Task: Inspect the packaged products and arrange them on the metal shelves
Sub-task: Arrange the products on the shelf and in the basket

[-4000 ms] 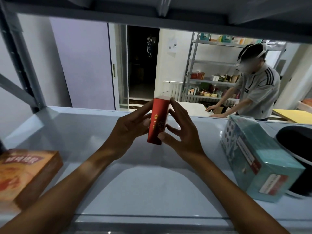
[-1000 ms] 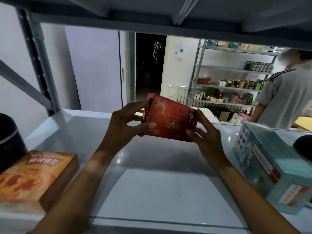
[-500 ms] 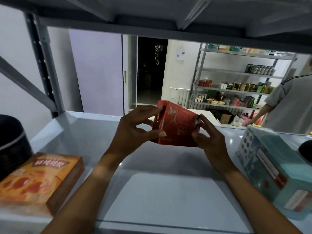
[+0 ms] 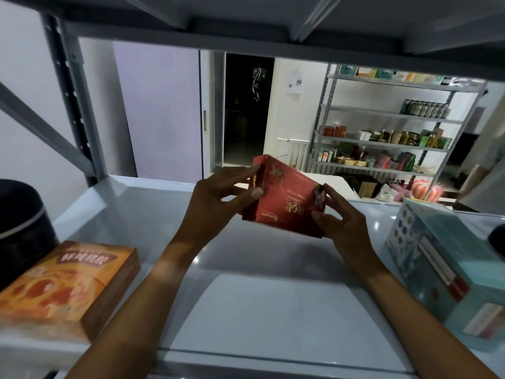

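The flat box [image 4: 68, 283] lies left on the shelf [image 4: 273, 310], the large box [image 4: 448, 272] right, a pot [image 4: 21, 222], perhaps, behind the flat box.

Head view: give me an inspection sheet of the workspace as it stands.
Surface: grey metal shelf, middle bare under the hands.
Job's things: red box held in the air above the shelf, print upside down; orange box lying flat at the left; teal box at the right.
Clutter: black round container far left; dark object at the right edge, cut off.
Grips: left hand pinches the red box's left end; right hand holds its right end.
Cables: nothing seen.
Surroundings: stocked rack behind, dark doorway.
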